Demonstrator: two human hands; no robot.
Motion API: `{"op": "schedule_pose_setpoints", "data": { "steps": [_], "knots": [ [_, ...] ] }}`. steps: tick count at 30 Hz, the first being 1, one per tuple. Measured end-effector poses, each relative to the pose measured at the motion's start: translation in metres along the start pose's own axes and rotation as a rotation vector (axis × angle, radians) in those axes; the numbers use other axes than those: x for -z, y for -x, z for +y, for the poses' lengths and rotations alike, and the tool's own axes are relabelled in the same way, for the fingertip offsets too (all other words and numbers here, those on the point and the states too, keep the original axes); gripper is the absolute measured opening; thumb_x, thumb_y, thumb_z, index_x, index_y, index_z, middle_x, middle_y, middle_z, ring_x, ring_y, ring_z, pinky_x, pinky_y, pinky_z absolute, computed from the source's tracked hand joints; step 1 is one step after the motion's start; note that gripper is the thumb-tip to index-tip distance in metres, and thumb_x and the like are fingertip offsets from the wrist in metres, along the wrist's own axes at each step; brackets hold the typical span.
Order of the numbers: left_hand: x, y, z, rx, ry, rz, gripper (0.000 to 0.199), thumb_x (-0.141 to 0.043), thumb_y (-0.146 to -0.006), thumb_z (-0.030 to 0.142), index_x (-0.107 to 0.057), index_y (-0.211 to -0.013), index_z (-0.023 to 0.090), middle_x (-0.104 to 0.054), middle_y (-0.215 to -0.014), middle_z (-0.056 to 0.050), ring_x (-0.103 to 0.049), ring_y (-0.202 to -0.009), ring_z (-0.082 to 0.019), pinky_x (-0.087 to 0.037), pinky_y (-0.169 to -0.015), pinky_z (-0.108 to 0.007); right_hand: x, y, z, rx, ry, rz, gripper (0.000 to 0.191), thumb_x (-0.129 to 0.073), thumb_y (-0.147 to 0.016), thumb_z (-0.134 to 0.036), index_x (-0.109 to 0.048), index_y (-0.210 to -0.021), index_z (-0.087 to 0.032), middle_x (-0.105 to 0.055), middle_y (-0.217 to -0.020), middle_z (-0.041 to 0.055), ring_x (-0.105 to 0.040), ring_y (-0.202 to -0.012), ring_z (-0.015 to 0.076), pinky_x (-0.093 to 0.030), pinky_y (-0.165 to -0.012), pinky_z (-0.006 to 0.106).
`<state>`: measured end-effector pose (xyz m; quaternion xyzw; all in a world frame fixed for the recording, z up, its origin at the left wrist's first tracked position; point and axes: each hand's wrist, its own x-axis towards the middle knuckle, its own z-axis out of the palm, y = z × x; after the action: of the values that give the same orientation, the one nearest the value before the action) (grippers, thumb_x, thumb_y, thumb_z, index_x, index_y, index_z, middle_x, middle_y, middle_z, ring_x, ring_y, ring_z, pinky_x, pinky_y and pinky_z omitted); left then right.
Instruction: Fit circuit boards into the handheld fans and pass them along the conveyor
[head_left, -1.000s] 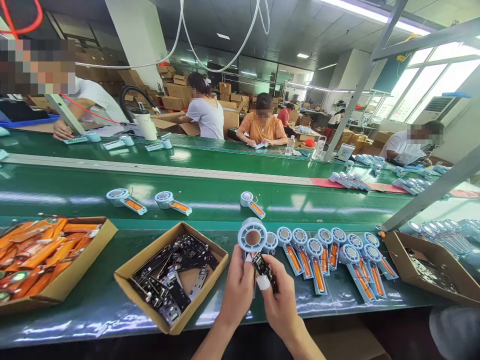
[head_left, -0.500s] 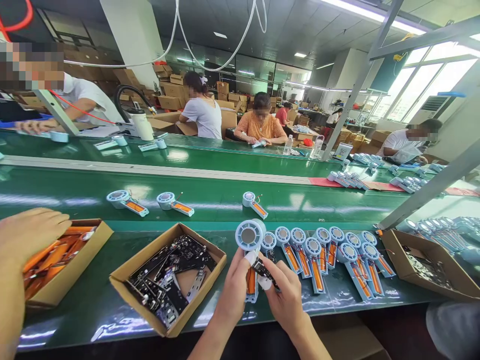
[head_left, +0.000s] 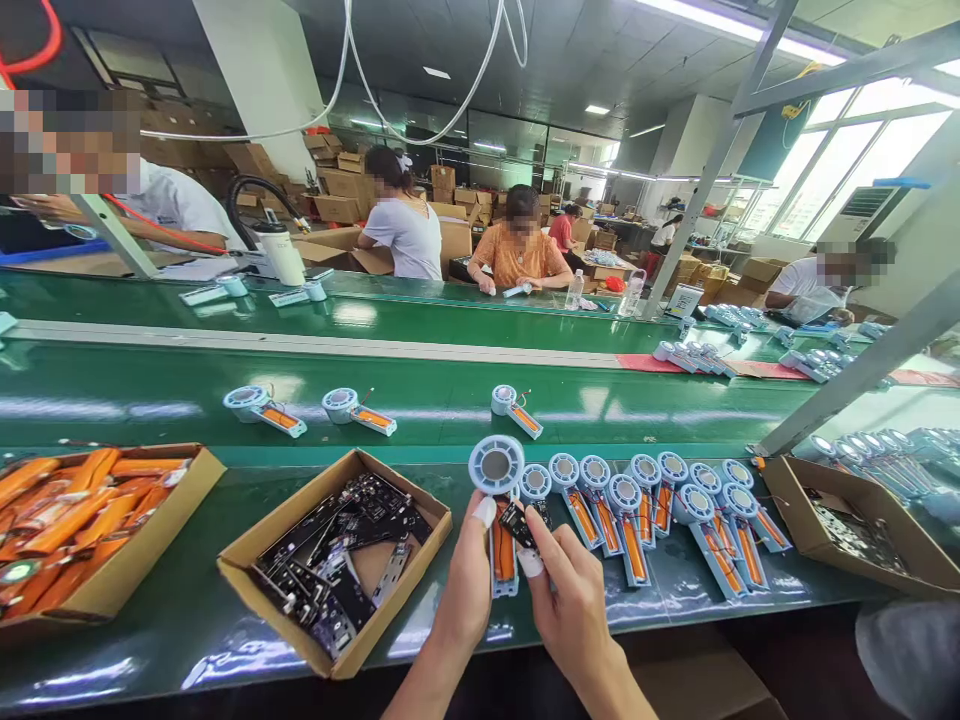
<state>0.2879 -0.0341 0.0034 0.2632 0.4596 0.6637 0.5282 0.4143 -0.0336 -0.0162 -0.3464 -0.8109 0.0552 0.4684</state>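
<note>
The left hand has its fingers wrapped around the handle of a blue fan housing, above the near edge of the table. The handle's long axis runs from the round head toward that edge, an orange battery lying along it. The right hand pinches 1 black circuit board, slanted across the handle's upper right; the right fingers are nearer the board. Whether board and handle touch, I cannot tell.

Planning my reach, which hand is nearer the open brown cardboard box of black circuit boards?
Left: your left hand is just right of that box; your right hand is farther right.
</note>
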Motion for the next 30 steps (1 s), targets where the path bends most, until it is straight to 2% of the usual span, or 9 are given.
{"op": "schedule_pose_setpoints", "data": {
  "steps": [3,7,11,14,17,19,23,27,30],
  "knots": [
    [-0.001,0.002,-0.007,-0.013,0.025,-0.038,0.049,-0.052,-0.09,0.056,-0.053,-0.124,0.021,-0.068,-0.118,-0.008,-0.065,-0.11,-0.026,-0.053,-0.089,-0.037,-0.009,-0.002,-0.004,-0.081,-0.012,0.056,0.053,-0.041,-0.103,-0.015,-0.04,-0.155,-0.026,-0.054,-0.077,0.0012,-0.055,-0.06,0.0148,-0.045,-0.051,0.024],
    [-0.003,0.005,-0.015,-0.103,-0.244,0.083,0.046,-0.049,-0.094,0.05,-0.046,-0.131,0.023,-0.06,-0.135,-0.01,-0.057,-0.124,-0.024,-0.046,-0.1,-0.034,-0.019,-0.01,-0.01,-0.149,0.062,0.016,0.051,-0.037,-0.104,-0.018,-0.041,-0.154,-0.022,-0.064,-0.083,0.0057,-0.063,-0.063,0.0167,-0.049,-0.054,0.025],
    [0.002,0.004,-0.021,-0.113,-0.303,0.118,0.049,-0.042,-0.095,0.052,-0.043,-0.134,0.021,-0.058,-0.138,-0.013,-0.056,-0.127,-0.024,-0.045,-0.103,-0.035,-0.018,-0.014,-0.014,-0.115,0.248,-0.153,0.055,-0.034,-0.102,-0.015,-0.037,-0.156,-0.019,-0.067,-0.078,0.0057,-0.066,-0.059,0.0191,-0.048,-0.05,0.026],
    [0.008,0.002,-0.026,-0.099,-0.294,0.07,0.052,-0.043,-0.095,0.055,-0.043,-0.136,0.021,-0.057,-0.141,-0.012,-0.055,-0.131,-0.024,-0.046,-0.105,-0.034,-0.009,-0.014,-0.018,-0.078,0.411,-0.34,0.064,-0.041,-0.096,-0.008,-0.032,-0.158,-0.019,-0.068,-0.077,0.0052,-0.068,-0.058,0.0205,-0.048,-0.049,0.027],
    [0.013,0.001,-0.03,-0.148,-0.289,0.091,0.052,-0.044,-0.096,0.056,-0.047,-0.135,0.022,-0.056,-0.144,-0.011,-0.049,-0.138,-0.024,-0.042,-0.111,-0.035,0.0,-0.017,-0.024,-0.07,0.541,-0.533,0.073,-0.049,-0.09,-0.006,-0.028,-0.159,-0.017,-0.069,-0.071,0.0043,-0.067,-0.055,0.023,-0.049,-0.048,0.028],
    [0.014,0.002,-0.031,-0.124,-0.25,0.12,0.053,-0.047,-0.094,0.058,-0.051,-0.133,0.022,-0.06,-0.141,-0.012,-0.052,-0.136,-0.025,-0.043,-0.11,-0.036,0.001,-0.019,-0.026,-0.053,0.58,-0.58,0.074,-0.051,-0.088,-0.007,-0.028,-0.158,-0.014,-0.071,-0.077,0.0079,-0.069,-0.06,0.0252,-0.053,-0.051,0.031],
    [0.019,0.006,-0.033,0.017,-0.13,0.133,0.058,-0.054,-0.088,0.062,-0.057,-0.129,0.022,-0.071,-0.127,-0.011,-0.064,-0.121,-0.027,-0.052,-0.1,-0.037,-0.014,-0.013,-0.028,-0.004,0.506,-0.535,0.07,-0.046,-0.09,-0.007,-0.027,-0.158,-0.01,-0.068,-0.119,0.0219,-0.071,-0.081,0.0259,-0.059,-0.064,0.033],
    [0.035,0.021,-0.037,0.018,-0.235,0.163,0.061,-0.059,-0.082,0.066,-0.061,-0.122,0.02,-0.075,-0.119,-0.011,-0.066,-0.117,-0.031,-0.052,-0.099,-0.041,-0.019,0.009,-0.033,-0.066,0.396,-0.554,0.072,-0.044,-0.09,-0.005,-0.022,-0.158,-0.006,-0.07,-0.108,0.0203,-0.072,-0.083,0.0272,-0.06,-0.067,0.034],
    [0.053,0.033,-0.044,0.056,-0.413,0.207,0.061,-0.059,-0.08,0.067,-0.061,-0.121,0.021,-0.071,-0.126,-0.012,-0.061,-0.125,-0.033,-0.049,-0.104,-0.044,0.003,0.024,-0.032,-0.073,0.223,-0.629,0.078,-0.053,-0.09,-0.013,-0.018,-0.159,-0.008,-0.066,-0.122,0.0201,-0.07,-0.1,0.0285,-0.06,-0.081,0.036]
  ]
}}
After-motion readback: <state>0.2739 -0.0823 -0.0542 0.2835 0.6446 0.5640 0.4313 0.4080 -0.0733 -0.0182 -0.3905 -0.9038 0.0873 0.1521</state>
